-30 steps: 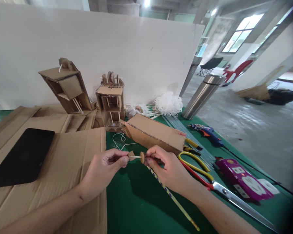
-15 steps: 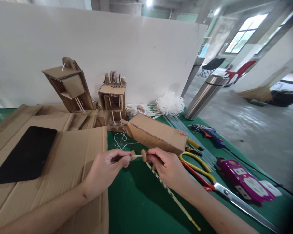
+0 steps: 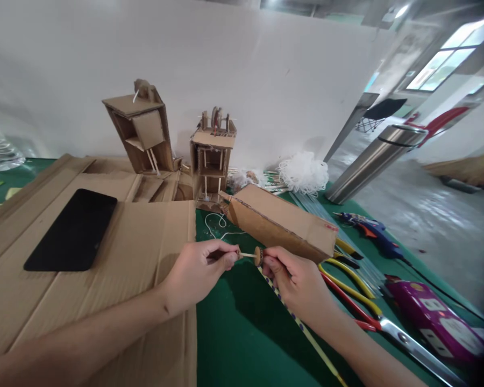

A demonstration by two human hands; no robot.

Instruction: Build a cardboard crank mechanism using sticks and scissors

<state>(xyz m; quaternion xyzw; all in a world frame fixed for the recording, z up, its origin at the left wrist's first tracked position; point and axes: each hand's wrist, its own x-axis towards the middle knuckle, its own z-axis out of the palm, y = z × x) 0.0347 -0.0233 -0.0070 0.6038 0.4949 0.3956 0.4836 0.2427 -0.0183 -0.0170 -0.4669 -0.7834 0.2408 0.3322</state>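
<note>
My left hand (image 3: pixel 197 271) pinches a small cardboard piece (image 3: pixel 239 251) between thumb and fingertips. From that piece a thin pale wooden stick (image 3: pixel 247 255) runs right to a round cardboard disc (image 3: pixel 258 256). Closed at the disc's right side is my right hand (image 3: pixel 294 277); its fingers hide whatever lies behind the disc. Beneath the right hand, a yellow pencil with dark dots (image 3: pixel 306 333) lies slanted on the green table. Both hands hover over the tabletop, in front of a closed cardboard box (image 3: pixel 286 215).
Behind stand two cardboard structures (image 3: pixel 139 126), the smaller tower (image 3: pixel 213 141) carrying discs on top. A black tablet (image 3: pixel 72 231) rests on cardboard sheets (image 3: pixel 145 242) at left. Scissors (image 3: pixel 403 338), a glue gun (image 3: pixel 373 234), a purple power strip (image 3: pixel 435 317) and a steel flask (image 3: pixel 375 164) are at right.
My view has turned left, so the scene sits further right. Both hands keep their hold on the cardboard pieces and stick; the left piece now shows less beyond my fingertips.
</note>
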